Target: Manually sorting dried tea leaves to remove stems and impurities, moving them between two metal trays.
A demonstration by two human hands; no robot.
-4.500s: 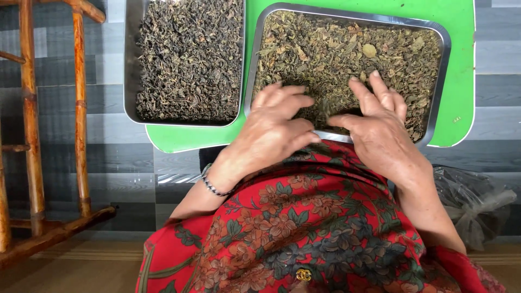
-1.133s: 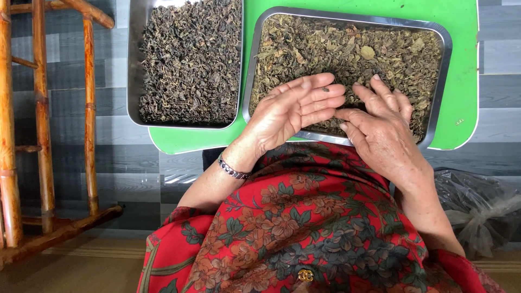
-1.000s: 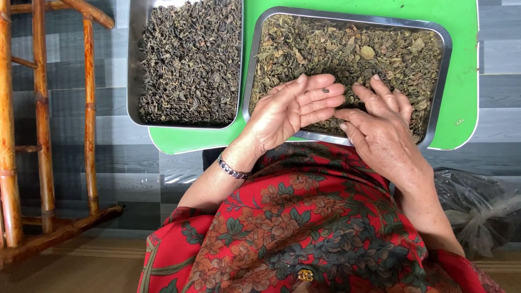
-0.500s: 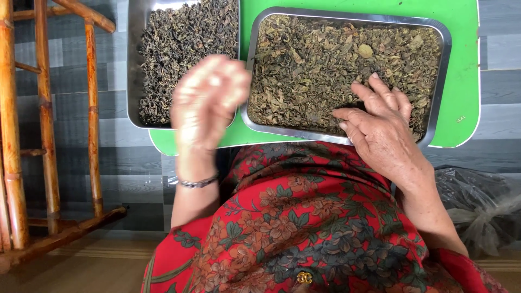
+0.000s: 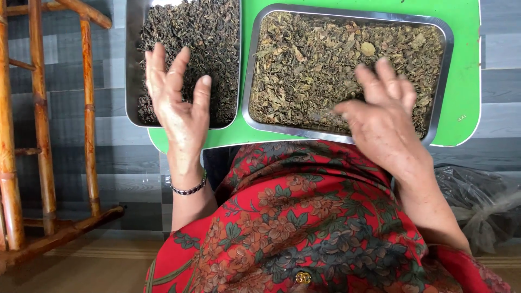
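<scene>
Left hand [image 5: 182, 111], open and empty, hovers over the dark-leaf tray [image 5: 184, 59] (upper left); right hand [image 5: 382, 116], fingers loosely spread and gripping nothing, should rake lightly through the paler leaves [image 5: 325, 59]

bamboo chair [image 5: 43, 135], plastic bag [image 5: 477, 201], grey plank floor [image 5: 499, 87]

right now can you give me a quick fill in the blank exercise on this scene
1. Both metal trays rest on a ____ board.
2. The left hand is over the tray with the ____ leaves.
3. The beaded bracelet is on the ____ wrist.
4. The right hand is over the ____ tray.

Missing words: green; darker; left; right
</scene>
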